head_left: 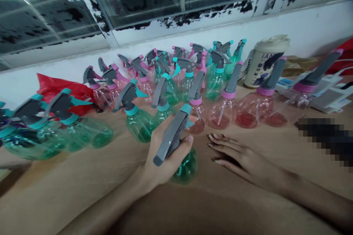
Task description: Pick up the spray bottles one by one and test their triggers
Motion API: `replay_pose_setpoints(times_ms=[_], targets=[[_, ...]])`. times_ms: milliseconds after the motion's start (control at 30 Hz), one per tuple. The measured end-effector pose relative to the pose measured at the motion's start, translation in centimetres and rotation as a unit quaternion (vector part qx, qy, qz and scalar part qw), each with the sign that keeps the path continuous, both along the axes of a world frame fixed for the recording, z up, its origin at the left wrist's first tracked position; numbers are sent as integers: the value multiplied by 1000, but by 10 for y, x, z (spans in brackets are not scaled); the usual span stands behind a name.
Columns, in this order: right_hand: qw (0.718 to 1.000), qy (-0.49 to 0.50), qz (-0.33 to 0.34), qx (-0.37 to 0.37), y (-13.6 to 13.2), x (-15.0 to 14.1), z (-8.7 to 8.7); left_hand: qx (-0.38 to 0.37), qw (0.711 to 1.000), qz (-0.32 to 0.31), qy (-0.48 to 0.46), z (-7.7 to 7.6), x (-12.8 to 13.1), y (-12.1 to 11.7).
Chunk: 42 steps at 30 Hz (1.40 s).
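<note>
Left hand [161, 163] gripping green spray bottle [187, 167], contents unclear

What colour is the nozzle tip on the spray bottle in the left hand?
Turquoise, best seen in the head view.

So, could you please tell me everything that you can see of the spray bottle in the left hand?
The spray bottle has a rounded, see-through green body that looks like plastic, a long grey sprayer head, and a turquoise nozzle tip and trigger. It is roughly upright and seems to rest on the brown table, nearer than the other spray bottles. The left hand grips it below the head, thumb on the near side, hiding its collar.
</note>
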State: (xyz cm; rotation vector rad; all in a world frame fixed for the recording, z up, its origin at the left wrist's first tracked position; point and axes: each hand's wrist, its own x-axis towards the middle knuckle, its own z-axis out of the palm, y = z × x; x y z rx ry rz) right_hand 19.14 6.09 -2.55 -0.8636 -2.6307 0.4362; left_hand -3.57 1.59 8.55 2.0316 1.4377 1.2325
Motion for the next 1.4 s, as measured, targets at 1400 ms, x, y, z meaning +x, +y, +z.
replay_pose_setpoints(times_ms=[1400], targets=[[999,20,-24,-25,-3,-1,-4,-28,999,-17,-12,1,-1,-4]])
